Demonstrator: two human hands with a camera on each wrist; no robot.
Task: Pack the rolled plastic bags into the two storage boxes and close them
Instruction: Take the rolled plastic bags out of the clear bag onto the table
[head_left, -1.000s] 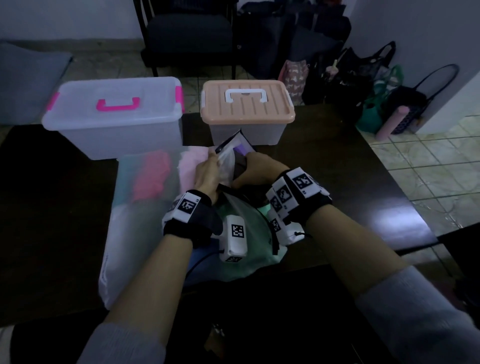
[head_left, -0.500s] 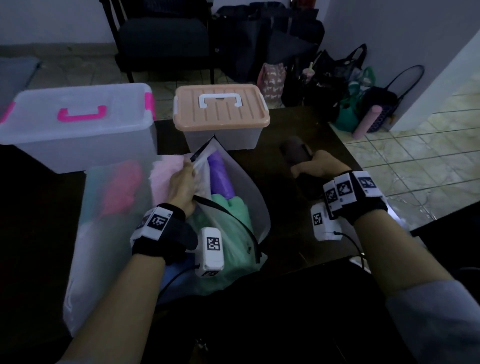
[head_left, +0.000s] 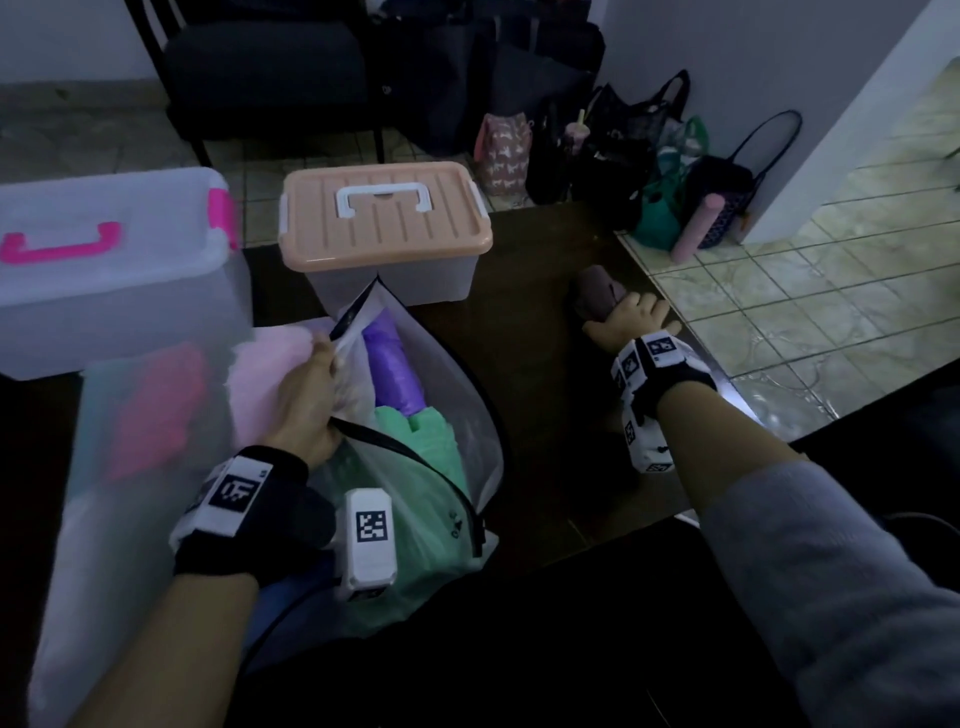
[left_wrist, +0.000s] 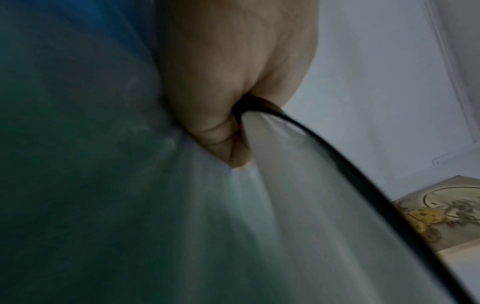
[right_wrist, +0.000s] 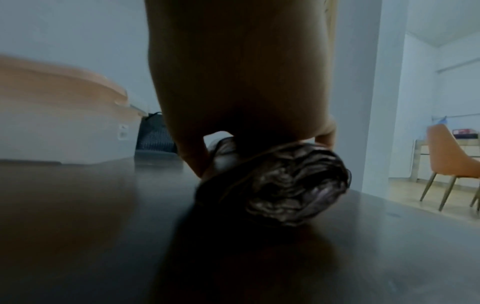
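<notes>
My right hand (head_left: 631, 322) is wrapped around a dark roll of bags (head_left: 597, 299), fingers over its top, and the roll rests on the dark worktop (head_left: 545, 374) in the middle right of the frame, near the worktop's edge. From the right wrist the crumpled end of that roll (right_wrist: 288, 185) faces the camera, touching the surface.

My left hand (head_left: 311, 400) pinches the black-trimmed rim of the clear zip pouch (head_left: 467, 415) in the lower centre; the left wrist view shows my fingers (left_wrist: 221, 131) curled tight on that edge. Inside the pouch lie a purple roll (head_left: 392, 369) and, below it, a green roll (head_left: 431, 441). Pink shapes show through its cloudy left part, too blurred to tell apart.

The box with the peach lid (head_left: 384, 218) stands closed in the upper centre, just behind the pouch. The clear box with pink handle (head_left: 104, 270) stands closed at the upper left.
</notes>
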